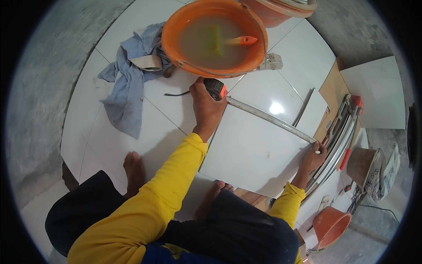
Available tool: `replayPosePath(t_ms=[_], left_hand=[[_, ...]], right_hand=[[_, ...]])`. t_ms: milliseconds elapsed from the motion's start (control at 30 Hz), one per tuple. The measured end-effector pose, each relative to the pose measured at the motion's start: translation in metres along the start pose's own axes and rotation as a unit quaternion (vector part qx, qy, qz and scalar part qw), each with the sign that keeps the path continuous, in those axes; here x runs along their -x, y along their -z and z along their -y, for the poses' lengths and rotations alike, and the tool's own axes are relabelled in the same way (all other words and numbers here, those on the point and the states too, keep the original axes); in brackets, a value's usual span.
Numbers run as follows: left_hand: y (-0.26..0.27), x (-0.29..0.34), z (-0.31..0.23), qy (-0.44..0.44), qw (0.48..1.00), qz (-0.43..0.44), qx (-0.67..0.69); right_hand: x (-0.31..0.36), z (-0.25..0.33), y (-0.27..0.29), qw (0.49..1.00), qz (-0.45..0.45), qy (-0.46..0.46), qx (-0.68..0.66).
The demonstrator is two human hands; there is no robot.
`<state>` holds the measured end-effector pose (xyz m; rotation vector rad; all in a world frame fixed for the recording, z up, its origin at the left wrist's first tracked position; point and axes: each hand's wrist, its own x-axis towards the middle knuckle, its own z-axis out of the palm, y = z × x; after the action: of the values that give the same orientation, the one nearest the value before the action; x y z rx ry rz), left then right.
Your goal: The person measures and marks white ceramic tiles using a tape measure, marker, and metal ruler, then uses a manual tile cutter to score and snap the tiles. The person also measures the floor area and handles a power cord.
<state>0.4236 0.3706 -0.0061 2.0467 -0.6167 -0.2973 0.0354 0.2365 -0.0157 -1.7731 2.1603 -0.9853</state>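
The left grip [205, 108] is closed around the case of a tape measure [214, 89], black with an orange-red part; its blade [272, 119] runs out rightward and toward the wearer, along the far edge of a large white tile [252, 147], to the right grip [312, 160]; that grip is closed on a slim white-ended thing [317, 152], its fingers at the blade's end, though I cannot tell whether they pinch the blade too; the tile lies between the two grips and on the near side of them.

Just beyond the left grip stands an orange bucket [170, 42] of cloudy water, a red-tipped handle [249, 41] showing in it; to that grip's left a blue-grey cloth [125, 99] lies crumpled on the tiled floor [160, 99]; just right of the right grip is a long metal-railed tool [338, 134].
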Motion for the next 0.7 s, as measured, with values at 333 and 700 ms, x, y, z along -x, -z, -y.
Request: replayPosePath(t_ms=[333, 700], left_hand=[[-0.004, -0.002, -0.004, 0.002, 1.000, -0.002, 0.024], [-0.004, -0.004, -0.002, 0.014, 1.000, 0.011, 0.008]], right_hand=[[0.000, 0.000, 0.001, 1.000, -0.013, 0.023, 0.007], [0.044, 0.162, -0.047, 0.803, 0.416, -0.028, -0.426]])
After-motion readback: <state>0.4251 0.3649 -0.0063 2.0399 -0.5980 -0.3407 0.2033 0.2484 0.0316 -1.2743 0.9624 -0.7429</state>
